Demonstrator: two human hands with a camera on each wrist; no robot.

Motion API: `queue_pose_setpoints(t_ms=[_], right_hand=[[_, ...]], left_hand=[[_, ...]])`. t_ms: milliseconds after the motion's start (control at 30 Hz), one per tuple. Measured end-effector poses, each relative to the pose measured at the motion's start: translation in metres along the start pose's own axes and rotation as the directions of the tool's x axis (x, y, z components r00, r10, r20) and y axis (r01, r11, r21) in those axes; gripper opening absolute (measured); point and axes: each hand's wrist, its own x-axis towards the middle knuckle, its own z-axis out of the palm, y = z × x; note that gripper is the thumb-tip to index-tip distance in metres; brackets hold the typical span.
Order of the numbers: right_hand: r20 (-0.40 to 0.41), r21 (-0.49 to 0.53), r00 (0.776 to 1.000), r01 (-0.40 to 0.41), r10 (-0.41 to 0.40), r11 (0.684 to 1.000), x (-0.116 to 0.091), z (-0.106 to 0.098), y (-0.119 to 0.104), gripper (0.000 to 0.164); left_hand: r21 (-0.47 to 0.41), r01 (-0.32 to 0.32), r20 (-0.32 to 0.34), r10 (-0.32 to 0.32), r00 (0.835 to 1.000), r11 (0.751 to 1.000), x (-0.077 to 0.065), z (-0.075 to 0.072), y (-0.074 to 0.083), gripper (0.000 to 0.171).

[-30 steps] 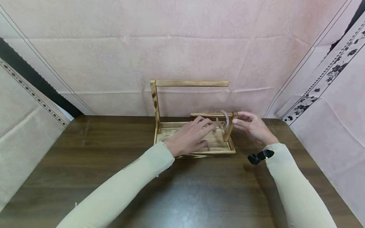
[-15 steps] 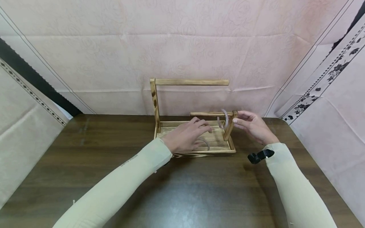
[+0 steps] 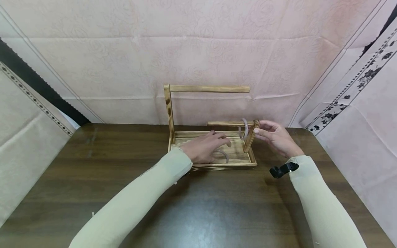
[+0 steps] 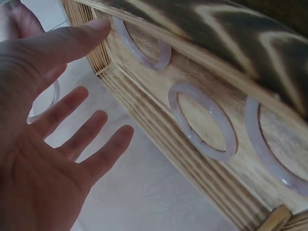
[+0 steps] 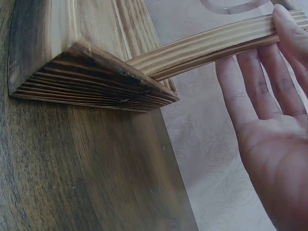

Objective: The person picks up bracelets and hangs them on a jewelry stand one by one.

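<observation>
There's the left hand (image 3: 204,146) over the tray (image 3: 229,165), fingers spread near pale bangles (image 4: 195,92); at the tray's right end, the right hand (image 3: 276,137) pinches the short post (image 3: 249,142)!

No text or number can be read. Dark marks (image 3: 149,169) on the left sleeve (image 3: 133,205), toward eight o'clock, are too blurred.

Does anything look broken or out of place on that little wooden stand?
Nothing looks broken or spilled. The only slightly odd thing: one bangle hangs on the lower bar, while at least three others lie in the tray, so the set looks scattered.
</observation>
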Motion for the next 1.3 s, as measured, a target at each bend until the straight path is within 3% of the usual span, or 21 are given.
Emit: queue_pose_setpoints(t_ms=[300, 533, 800, 1300], right_hand=[[0.013, 0.023, 1.000, 0.017, -0.017, 1.000, 0.001, 0.000, 0.001, 0.023], [0.009, 0.024, 1.000, 0.018, -0.018, 1.000, 0.002, 0.000, 0.001, 0.024], [0.014, 0.020, 1.000, 0.011, -0.011, 1.000, 0.001, -0.001, 0.001, 0.023], [0.017, 0.045, 1.000, 0.021, -0.022, 0.999, 0.000, 0.000, 0.000, 0.027]], left_hand=[[-0.035, 0.072, 0.087, -0.069, 0.994, 0.997, 0.008, 0.001, 0.007, 0.065], [0.001, 0.104, 0.132, -0.103, 0.986, 0.995, 0.014, 0.003, 0.011, 0.067], [0.014, 0.079, 0.149, -0.080, 0.986, 0.997, 0.021, 0.007, 0.009, 0.062], [0.004, 0.039, 0.170, -0.039, 0.985, 0.999, 0.027, 0.013, 0.009, 0.069]])
